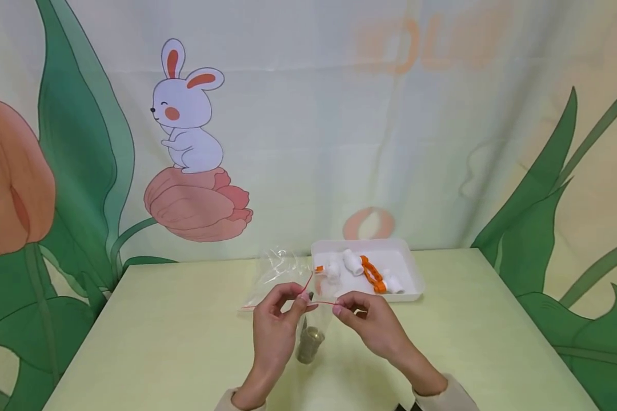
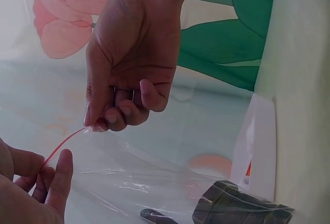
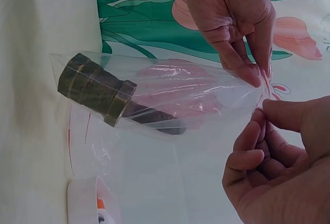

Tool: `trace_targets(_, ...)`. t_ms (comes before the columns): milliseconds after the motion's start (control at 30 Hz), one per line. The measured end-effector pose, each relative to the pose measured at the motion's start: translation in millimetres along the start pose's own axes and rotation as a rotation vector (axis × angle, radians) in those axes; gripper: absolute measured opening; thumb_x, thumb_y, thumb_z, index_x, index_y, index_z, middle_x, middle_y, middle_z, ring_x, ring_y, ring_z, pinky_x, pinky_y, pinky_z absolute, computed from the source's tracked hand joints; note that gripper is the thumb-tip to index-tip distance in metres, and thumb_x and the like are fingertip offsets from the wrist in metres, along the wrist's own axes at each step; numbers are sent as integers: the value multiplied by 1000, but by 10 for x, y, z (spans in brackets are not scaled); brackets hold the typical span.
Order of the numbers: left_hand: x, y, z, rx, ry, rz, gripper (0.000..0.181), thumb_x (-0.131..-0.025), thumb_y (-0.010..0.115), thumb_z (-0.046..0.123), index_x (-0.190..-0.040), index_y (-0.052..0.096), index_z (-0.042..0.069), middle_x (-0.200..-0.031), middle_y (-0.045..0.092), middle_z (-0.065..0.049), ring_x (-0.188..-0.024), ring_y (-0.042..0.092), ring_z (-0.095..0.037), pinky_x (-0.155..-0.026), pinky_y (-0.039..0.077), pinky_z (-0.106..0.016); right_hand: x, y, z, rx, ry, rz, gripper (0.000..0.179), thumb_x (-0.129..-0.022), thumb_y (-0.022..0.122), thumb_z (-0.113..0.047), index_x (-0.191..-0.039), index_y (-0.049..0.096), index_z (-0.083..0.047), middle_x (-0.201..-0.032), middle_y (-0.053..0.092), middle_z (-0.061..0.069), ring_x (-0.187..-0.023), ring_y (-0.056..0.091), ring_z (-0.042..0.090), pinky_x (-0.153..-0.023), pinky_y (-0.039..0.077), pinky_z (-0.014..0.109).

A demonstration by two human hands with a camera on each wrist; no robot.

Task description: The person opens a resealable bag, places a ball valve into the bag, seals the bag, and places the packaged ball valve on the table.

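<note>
A clear zip bag [image 3: 211,97] with a red line along its mouth hangs between both hands. My left hand [image 1: 276,331] pinches one side of the mouth between thumb and fingers, while my right hand [image 1: 377,328] pinches the red-lined edge at the other side. Between them the red strips bow apart in the head view. Inside the bag's bottom sits a ridged, bronze-coloured cup [image 3: 93,87]. Beside it lies a dark, round-ended rod [image 3: 154,118]; together they look like a small mortar and pestle. The fingers hide parts of the bag's mouth.
Behind the hands stands a white tray [image 1: 415,290], holding white plastic pieces [image 1: 353,262] and an orange open-framed piece [image 1: 373,277]. Left of it, another clear bag [image 1: 277,274] lies on the pale table [image 1: 159,342]. A printed curtain [image 1: 298,142] closes off the back.
</note>
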State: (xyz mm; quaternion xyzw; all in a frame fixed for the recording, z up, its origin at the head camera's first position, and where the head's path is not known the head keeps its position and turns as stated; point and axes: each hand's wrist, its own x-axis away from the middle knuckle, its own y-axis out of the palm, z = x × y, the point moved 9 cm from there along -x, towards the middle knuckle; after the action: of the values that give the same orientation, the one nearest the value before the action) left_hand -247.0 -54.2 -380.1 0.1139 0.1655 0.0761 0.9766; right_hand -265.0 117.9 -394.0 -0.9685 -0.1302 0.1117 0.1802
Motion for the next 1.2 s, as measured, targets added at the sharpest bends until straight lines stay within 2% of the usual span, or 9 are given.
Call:
trace_targets(133,12,12,2,16,5,1,9,-87,66,-9,-96,65,-9,-88,63,-8,-87,68,-23,-76,61,-37,11,-23,-23,3,-10,24,12,-93,67,-18,-94,70,-6,-82,65,9,-67,52,7,-59,44,19)
trace_targets(233,17,30,5,15,14,0,10,-86,66,-10,-96,64,-11,-86,63,-3,-88,68,-26,-76,61,-37,7,-59,-66,40,-51,49,10,-94,66,-16,-92,69,-7,-77,63,5,-62,49,6,-56,41,19)
trace_targets(500,38,59,46,-7,16,-18,11,-87,66,-7,-97,63,-11,-87,62,-10,-80,69,-17,-73,62,-36,69,-166,-396,279,-344,168,4,-92,68,-14,-88,67,-14,-70,55,-10,-63,46,3,-57,39,19)
trace_targets(667,51,31,60,-50,-2,-10,9,-88,67,-4,-96,64,-5,-85,63,-9,-70,67,-15,-70,61,-32,145,-203,-611,395,-492,228,4,-91,68,-11,-89,65,-13,-75,56,-10,-69,50,1,-63,45,21)
trace_targets(833,50,11,54,-113,-34,-29,9,-89,68,1,-97,66,1,-88,64,-8,-76,65,-13,-72,58,-24,168,-233,-709,464,-535,259,11,-88,71,-5,-89,63,-14,-79,60,-8,-72,52,2,-66,47,22)
trace_targets(933,39,-16,72,-194,-33,-41,9,-90,68,4,-99,67,3,-91,65,-9,-81,63,-11,-76,54,-19,170,-247,-731,487,-555,271,12,-87,71,-5,-89,62,-13,-79,59,-7,-72,50,2,-65,46,22)
trace_targets(1033,25,-66,121,-289,-9,-35,7,-91,67,5,-97,68,8,-91,66,-7,-80,61,-10,-75,50,-18,178,-269,-758,489,-590,286,14,-86,71,-3,-88,61,-12,-77,56,-8,-71,49,2,-64,45,21)
trace_targets(1100,14,-97,176,-334,29,-29,7,-91,66,6,-96,69,11,-89,66,-5,-79,61,-10,-75,50,-20,181,-283,-786,483,-615,292,14,-86,71,-1,-88,61,-11,-76,54,-8,-71,49,2,-64,45,21)
trace_targets(1200,2,-107,293,-370,122,-39,9,-91,66,4,-95,68,12,-88,66,-3,-80,61,-11,-76,52,-21,168,-295,-812,480,-623,287,13,-86,70,0,-88,62,-11,-76,54,-7,-71,49,2,-64,44,19)
